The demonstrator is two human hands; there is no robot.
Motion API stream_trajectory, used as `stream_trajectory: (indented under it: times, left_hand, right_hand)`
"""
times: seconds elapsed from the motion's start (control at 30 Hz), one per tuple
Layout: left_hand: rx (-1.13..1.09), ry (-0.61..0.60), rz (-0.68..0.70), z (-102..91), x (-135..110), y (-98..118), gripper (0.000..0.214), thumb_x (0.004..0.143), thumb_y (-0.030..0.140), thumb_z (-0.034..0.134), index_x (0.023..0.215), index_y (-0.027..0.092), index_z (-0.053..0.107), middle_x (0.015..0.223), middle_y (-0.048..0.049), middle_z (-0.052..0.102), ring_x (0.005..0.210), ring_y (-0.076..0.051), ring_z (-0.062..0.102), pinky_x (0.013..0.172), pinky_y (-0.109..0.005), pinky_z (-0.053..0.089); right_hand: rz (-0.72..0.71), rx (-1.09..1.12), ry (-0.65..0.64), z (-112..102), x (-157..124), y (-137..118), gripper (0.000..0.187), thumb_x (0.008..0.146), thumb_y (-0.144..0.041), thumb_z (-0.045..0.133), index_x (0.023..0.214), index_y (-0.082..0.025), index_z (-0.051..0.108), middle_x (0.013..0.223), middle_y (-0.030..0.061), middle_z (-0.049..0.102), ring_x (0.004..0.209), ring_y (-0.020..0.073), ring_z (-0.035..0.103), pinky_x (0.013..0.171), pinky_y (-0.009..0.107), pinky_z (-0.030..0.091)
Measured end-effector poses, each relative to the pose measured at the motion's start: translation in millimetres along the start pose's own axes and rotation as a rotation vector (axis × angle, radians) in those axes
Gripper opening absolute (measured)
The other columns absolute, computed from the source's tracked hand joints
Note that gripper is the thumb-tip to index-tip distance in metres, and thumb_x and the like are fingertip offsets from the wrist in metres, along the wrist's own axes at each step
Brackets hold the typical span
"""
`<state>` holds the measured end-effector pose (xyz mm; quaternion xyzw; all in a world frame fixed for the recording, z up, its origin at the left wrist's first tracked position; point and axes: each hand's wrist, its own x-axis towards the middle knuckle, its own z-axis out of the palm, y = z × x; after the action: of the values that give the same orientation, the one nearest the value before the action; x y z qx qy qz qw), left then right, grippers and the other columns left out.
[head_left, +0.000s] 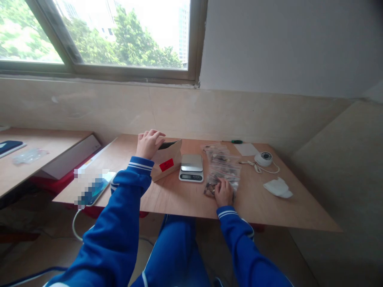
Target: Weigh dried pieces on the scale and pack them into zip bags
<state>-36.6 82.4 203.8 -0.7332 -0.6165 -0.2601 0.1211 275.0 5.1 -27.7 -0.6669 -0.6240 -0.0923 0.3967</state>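
My left hand [149,144] is at the top left edge of a brown paper bag [172,156], its fingers bent over the rim. The bag stands upright with its mouth open and a red label [166,165] on its front. To its right is a small kitchen scale [191,168] with a bare silver plate. My right hand [224,192] has its fingers curled on the nearest clear zip bag [210,189], which holds small dark brown pieces. Several more zip bags [223,156] overlap in a row behind it. The fingertips of my right hand are partly hidden.
A white dome camera [263,158] with its cable, a crumpled white tissue [278,187], a white sheet [246,149] and a green-handled tool [236,142] lie on the right. At the left edge lies a phone [97,191] with a cable. Another table [66,139] stands farther left.
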Motion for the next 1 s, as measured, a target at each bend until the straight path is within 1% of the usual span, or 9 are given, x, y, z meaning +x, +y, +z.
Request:
stream_trajectory:
  times: [0.17,0.27,0.33,0.47,0.57,0.67,0.77,0.9,1.0]
  left_hand:
    - [-0.173,0.417,-0.174,-9.8,-46.4,31.5,0.027,0.093,0.028,0.037,0.104,0.022,0.06,0.114,-0.0061,0.059,0.107,-0.021,0.051,0.097,-0.04,0.03]
    - [-0.351,0.486,-0.311,-0.2,-96.7,48.8,0.025,0.092,0.028,0.036,0.098,0.021,0.058,0.106,-0.0071,0.059,0.1,-0.021,0.054,0.091,-0.038,0.038]
    - [-0.543,0.41,-0.393,13.1,-132.8,59.2,0.02,0.09,0.028,0.037,0.095,0.022,0.056,0.096,-0.0061,0.06,0.088,-0.019,0.057,0.081,-0.034,0.044]
    - [-1.014,-0.064,-0.429,37.5,-182.7,86.7,0.016,0.087,0.033,0.044,0.092,0.023,0.056,0.091,-0.005,0.061,0.076,-0.017,0.059,0.069,-0.03,0.047]
    - [-1.231,-0.324,-0.412,41.9,-191.4,107.5,0.025,0.088,0.043,0.044,0.097,0.023,0.057,0.096,-0.0063,0.063,0.075,-0.016,0.061,0.069,-0.03,0.048]
    - [-1.351,-0.354,-0.433,39.6,-186.3,115.2,0.034,0.09,0.049,0.037,0.094,0.022,0.057,0.095,-0.0067,0.063,0.075,-0.016,0.061,0.071,-0.031,0.047]
    - [-1.438,-0.325,-0.509,38.4,-181.1,106.4,0.042,0.089,0.056,0.033,0.094,0.021,0.055,0.083,-0.0057,0.062,0.073,-0.017,0.059,0.067,-0.031,0.049]
    - [-1.41,-0.235,-0.564,37.2,-181.7,83.6,0.039,0.085,0.059,0.041,0.088,0.021,0.051,0.076,-0.002,0.058,0.072,-0.016,0.058,0.065,-0.029,0.049]
    - [-1.329,-0.23,-0.536,35.0,-184.2,72.2,0.034,0.084,0.056,0.046,0.079,0.022,0.049,0.073,0.0001,0.055,0.071,-0.015,0.057,0.067,-0.027,0.048]
  right_hand:
    - [0.009,0.084,0.045,-1.7,1.2,4.4,0.024,0.088,-0.027,0.042,0.092,-0.016,0.063,0.098,0.0104,0.064,0.096,0.0221,0.057,0.085,0.036,0.042]
    - [0.03,0.065,0.094,-9.2,0.3,0.3,0.023,0.088,-0.03,0.045,0.081,-0.018,0.063,0.097,0.0097,0.065,0.094,0.0223,0.058,0.087,0.037,0.041]
    - [0.052,0.024,0.143,-20.3,1.0,-11.5,0.022,0.087,-0.031,0.047,0.078,-0.019,0.063,0.099,0.0099,0.065,0.099,0.0242,0.057,0.092,0.041,0.037]
    - [0.149,0.011,0.203,-56.0,11.8,-60.1,0.021,0.088,-0.031,0.047,0.076,-0.02,0.06,0.085,0.008,0.068,0.097,0.0262,0.06,0.099,0.048,0.03]
    - [0.149,0.213,-0.061,-83.3,25.3,-106.5,0.021,0.088,-0.033,0.046,0.079,-0.02,0.06,0.074,0.0053,0.068,0.072,0.0207,0.064,0.079,0.035,0.045]
    - [0.207,0.468,-0.265,-99.4,31.6,-146.8,0.018,0.087,-0.035,0.05,0.083,-0.022,0.062,0.076,0.0031,0.07,0.066,0.0183,0.065,0.064,0.028,0.049]
    - [0.231,0.727,-0.401,-101.8,25.8,-174.0,0.017,0.085,-0.034,0.054,0.085,-0.022,0.065,0.081,0.0032,0.072,0.073,0.0184,0.069,0.067,0.027,0.053]
    - [0.261,0.943,-0.543,-93.4,11.2,-189.2,0.025,0.085,-0.034,0.054,0.1,-0.02,0.067,0.094,0.0065,0.073,0.087,0.0215,0.07,0.074,0.031,0.057]
    - [0.277,0.972,-0.596,-88.3,4.9,-192.3,0.025,0.083,-0.037,0.056,0.093,-0.018,0.069,0.089,0.007,0.074,0.082,0.0228,0.071,0.071,0.032,0.058]
